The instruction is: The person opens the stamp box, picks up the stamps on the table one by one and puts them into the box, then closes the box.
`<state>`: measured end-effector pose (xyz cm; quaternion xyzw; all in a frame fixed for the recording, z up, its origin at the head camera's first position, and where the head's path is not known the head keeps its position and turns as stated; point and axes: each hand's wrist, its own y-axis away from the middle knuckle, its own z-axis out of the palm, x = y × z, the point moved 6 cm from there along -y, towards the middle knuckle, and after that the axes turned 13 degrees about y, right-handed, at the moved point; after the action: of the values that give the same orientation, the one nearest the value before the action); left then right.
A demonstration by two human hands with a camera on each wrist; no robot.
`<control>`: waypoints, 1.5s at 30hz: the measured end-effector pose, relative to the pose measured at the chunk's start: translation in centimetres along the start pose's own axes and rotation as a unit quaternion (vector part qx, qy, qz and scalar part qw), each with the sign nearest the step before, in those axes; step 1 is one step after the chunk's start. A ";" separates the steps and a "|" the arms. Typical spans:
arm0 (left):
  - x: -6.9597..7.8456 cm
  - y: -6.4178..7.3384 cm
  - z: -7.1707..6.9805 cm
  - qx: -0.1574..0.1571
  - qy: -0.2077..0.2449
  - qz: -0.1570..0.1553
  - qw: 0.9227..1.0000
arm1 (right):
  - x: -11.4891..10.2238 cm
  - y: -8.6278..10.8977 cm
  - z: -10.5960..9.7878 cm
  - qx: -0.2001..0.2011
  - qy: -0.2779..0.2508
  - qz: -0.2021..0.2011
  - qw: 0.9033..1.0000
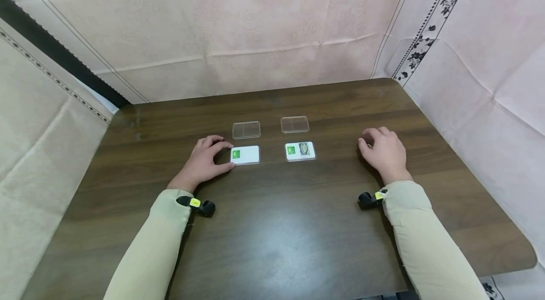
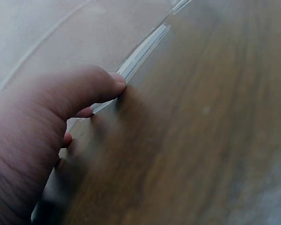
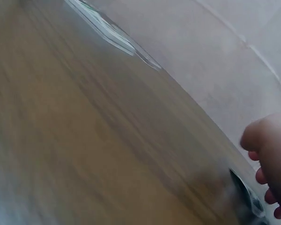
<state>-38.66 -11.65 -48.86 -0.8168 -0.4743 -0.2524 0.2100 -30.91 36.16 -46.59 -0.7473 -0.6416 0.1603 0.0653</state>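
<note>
My left hand (image 1: 207, 158) pinches the left edge of a clear plastic case (image 2: 145, 52) holding a white card (image 1: 248, 154) with a green square. Its thumb is at the near corner and the index finger at the far corner. Right of it, apart from both hands, lies a second cased white card (image 1: 296, 151), with a green square and a round patterned picture. My right hand (image 1: 385, 153) rests at the right with fingers loosely curled. A dark, shiny-edged thing (image 3: 247, 199) shows near its fingers; its kind and any contact are unclear.
Two clear, shallow plastic pieces (image 1: 246, 130) lie behind the cards, one behind each. All of this is on a brown wooden table (image 1: 272, 224) with rounded corners. Pale cloth (image 1: 264, 21) hangs along its back and sides.
</note>
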 end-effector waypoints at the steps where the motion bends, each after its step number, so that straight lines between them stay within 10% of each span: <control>1: 0.0 0.0 0.0 0.000 -0.001 0.000 1.000 | 0.2 0.2 0.0 -0.013 0.000 -0.001 1.000; 24: 0.1 -0.2 -0.1 -0.005 -0.002 0.000 1.000 | 0.9 1.6 -0.1 -0.073 0.005 -0.015 0.997; 33: 0.0 -0.1 -0.1 -0.005 0.000 0.000 1.000 | 1.3 1.2 0.2 -0.061 -0.086 -0.007 0.994; 45: 0.0 0.0 0.0 -0.010 -0.001 -0.004 1.000 | 1.4 1.0 0.4 -0.047 -0.074 -0.035 0.996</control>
<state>-38.66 -11.66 -48.82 -0.8173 -0.4752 -0.2570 0.2007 -29.89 37.34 -47.52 -0.7125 -0.6774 0.1826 -0.0115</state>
